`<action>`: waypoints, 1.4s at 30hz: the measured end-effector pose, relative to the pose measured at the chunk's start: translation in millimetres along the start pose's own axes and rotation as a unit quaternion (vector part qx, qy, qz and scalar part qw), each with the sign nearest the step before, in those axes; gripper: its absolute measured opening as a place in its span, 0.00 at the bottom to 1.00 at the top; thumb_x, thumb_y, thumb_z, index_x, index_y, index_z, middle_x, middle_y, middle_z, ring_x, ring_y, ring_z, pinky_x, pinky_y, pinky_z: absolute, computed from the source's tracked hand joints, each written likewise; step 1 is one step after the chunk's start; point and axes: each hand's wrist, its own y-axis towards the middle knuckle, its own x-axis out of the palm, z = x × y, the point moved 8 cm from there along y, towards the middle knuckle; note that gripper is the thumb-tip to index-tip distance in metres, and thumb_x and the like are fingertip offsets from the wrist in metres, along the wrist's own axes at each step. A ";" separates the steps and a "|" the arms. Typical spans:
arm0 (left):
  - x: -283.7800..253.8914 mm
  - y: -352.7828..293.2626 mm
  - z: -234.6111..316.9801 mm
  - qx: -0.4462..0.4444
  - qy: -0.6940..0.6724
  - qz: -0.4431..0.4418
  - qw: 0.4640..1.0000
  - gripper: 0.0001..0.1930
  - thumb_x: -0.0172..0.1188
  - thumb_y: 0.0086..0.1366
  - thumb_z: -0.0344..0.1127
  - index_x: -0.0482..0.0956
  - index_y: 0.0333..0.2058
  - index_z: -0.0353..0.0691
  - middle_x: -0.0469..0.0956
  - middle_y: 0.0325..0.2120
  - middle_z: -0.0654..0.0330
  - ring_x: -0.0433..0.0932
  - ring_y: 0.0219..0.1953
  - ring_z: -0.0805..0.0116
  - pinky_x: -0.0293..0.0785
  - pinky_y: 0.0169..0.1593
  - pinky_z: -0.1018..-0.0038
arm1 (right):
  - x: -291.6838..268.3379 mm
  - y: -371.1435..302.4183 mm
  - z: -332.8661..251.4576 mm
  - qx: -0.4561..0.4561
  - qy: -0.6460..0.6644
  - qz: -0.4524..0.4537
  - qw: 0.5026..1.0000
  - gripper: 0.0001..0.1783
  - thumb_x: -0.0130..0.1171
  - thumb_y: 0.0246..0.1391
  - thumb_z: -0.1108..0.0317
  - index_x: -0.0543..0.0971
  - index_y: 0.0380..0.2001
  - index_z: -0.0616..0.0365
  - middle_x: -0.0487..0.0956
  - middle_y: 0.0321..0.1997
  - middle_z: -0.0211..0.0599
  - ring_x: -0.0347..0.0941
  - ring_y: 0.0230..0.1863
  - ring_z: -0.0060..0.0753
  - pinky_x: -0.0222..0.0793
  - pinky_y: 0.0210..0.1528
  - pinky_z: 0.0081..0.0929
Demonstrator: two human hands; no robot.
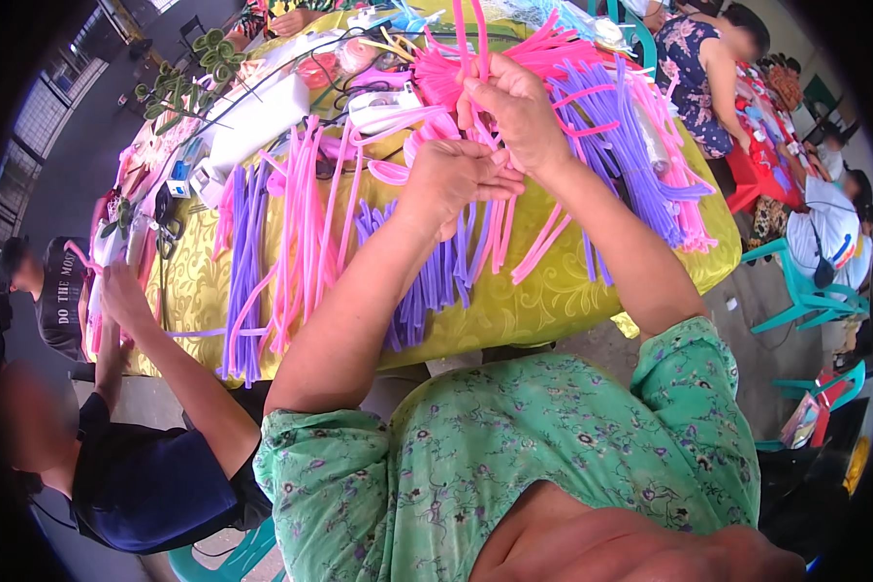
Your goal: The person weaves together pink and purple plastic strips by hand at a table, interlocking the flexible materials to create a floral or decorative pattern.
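My right hand [519,116] is closed on a pink pipe cleaner [482,39], whose fuzzy ends stick up above the fingers. Just below and to its left, my left hand [459,184] pinches at the lower part of the same pink work, its fingertips close to my right wrist. Bent pink loops [390,172] show beside the left hand's knuckles. What lies between the two hands is partly hidden by the fingers. Behind them spreads a bundle of hot-pink pipe cleaners [553,53]. Purple pipe cleaners [432,291] lie under my forearms.
A yellow patterned tablecloth [524,310] covers the table. More purple stems [611,145] lie to the right, pale-pink stems [296,233] to the left. A white foam block [257,121], scissors [170,233] and a leafy plant [179,92] stand farther left. A co-worker [165,475] sits at left, handling a pink stem.
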 end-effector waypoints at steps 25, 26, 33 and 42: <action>5.9 3.7 10.0 0.096 0.162 -0.062 0.980 0.07 0.51 0.58 0.27 0.76 0.26 0.31 0.75 0.19 0.57 0.75 0.20 0.72 0.74 0.25 0.78 | 0.8 -1.8 -2.5 0.005 0.109 0.007 0.994 0.07 0.47 0.51 0.70 0.70 0.32 0.61 0.73 0.21 0.36 0.67 0.20 0.21 0.63 0.25 0.15; 7.4 3.0 10.9 0.090 0.177 -0.060 0.978 0.07 0.51 0.58 0.27 0.76 0.26 0.31 0.75 0.19 0.57 0.75 0.20 0.72 0.74 0.25 0.79 | 0.0 -1.3 -3.3 0.000 0.099 0.006 0.995 0.07 0.47 0.51 0.70 0.70 0.32 0.61 0.73 0.20 0.36 0.67 0.21 0.21 0.63 0.25 0.15; -2.1 3.6 13.8 0.060 0.124 -0.005 0.990 0.08 0.51 0.59 0.30 0.75 0.25 0.32 0.74 0.17 0.58 0.73 0.17 0.74 0.69 0.21 0.81 | 0.6 3.5 -7.9 0.034 0.103 -0.016 0.994 0.07 0.52 0.50 0.70 0.72 0.33 0.62 0.75 0.27 0.35 0.69 0.26 0.21 0.65 0.31 0.16; -9.4 6.8 14.2 0.075 0.067 0.010 0.995 0.09 0.52 0.59 0.33 0.76 0.25 0.33 0.75 0.18 0.59 0.72 0.17 0.75 0.69 0.22 0.82 | -11.8 8.5 4.8 0.070 0.161 -0.026 0.984 0.08 0.53 0.49 0.72 0.73 0.34 0.63 0.75 0.30 0.34 0.71 0.31 0.23 0.68 0.36 0.21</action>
